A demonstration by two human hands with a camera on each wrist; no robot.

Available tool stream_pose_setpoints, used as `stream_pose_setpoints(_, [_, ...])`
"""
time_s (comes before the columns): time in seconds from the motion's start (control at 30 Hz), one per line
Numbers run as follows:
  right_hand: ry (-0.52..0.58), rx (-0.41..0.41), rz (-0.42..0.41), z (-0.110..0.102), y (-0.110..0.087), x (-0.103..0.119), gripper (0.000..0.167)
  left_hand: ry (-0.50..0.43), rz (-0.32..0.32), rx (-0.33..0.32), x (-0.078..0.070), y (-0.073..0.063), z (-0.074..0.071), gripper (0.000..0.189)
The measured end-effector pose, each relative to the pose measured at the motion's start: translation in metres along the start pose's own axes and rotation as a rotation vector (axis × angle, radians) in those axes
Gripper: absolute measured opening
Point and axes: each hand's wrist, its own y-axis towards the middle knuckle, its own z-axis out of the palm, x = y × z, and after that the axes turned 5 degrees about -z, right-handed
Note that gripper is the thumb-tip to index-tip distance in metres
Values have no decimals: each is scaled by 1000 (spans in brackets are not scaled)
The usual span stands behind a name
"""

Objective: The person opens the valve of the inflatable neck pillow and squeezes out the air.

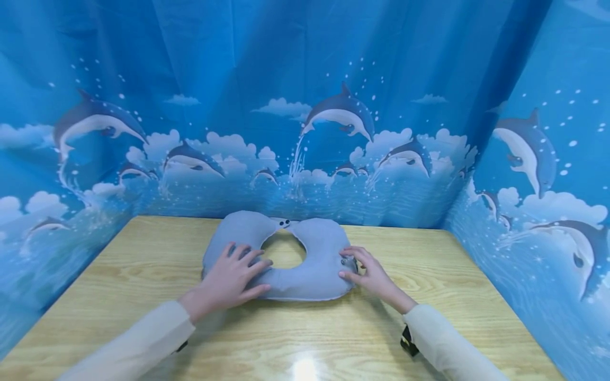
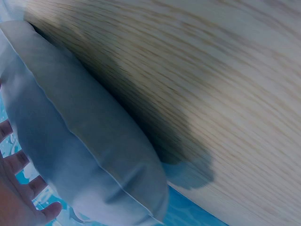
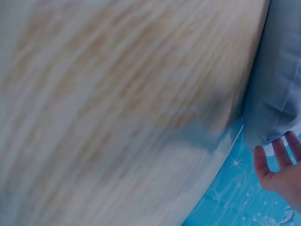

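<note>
A grey U-shaped neck pillow, plump and seamed along its edge, lies flat on the wooden table. Its two ends meet at the far side, where dark snap buttons show. My left hand rests over the pillow's left arm with its fingers spread. The left wrist view has the fingers of that hand along the pillow's upper side. At the right edge, thumb and fingers of my right hand stand apart around a small valve-like fitting. Its fingertips meet the pillow's edge.
The light wood table extends on all sides of the pillow. Behind it and at the sides hangs a blue curtain printed with dolphins and clouds. A dark band sits under the right sleeve.
</note>
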Motion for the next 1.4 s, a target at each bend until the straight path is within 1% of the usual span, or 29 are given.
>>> stream_pose_setpoints(0.23, [-10,2,-31,2,1,-1,45,-24,5,-3,-14,10,3,49])
stream_pose_setpoints(0.57, [-18,0,-47,6,1,-2,43,-85,57,-16,-33,24,8,46])
stream_pose_setpoints(0.7, [-26,-2,-55,7,0,-1,44,-94,67,-23,-43,31,10,46])
stream_pose_setpoints(0.83, [-38,-4,-56,8,0,-1,44,-88,71,-46,-52,40,12,48])
stream_pose_setpoints(0.93, [-45,-1,-49,8,-1,-1,45,-90,63,-54,-59,46,14,49])
stream_pose_setpoints(1.07, [-45,11,-28,9,-1,-2,45,-92,40,-36,-68,55,17,50])
stream_pose_setpoints(1.23, [-44,24,-15,10,-2,-2,45,-99,8,21,-77,65,20,54])
stream_pose_setpoints(1.4, [-53,23,-29,10,-2,-3,46,-91,-12,70,-82,69,25,54])
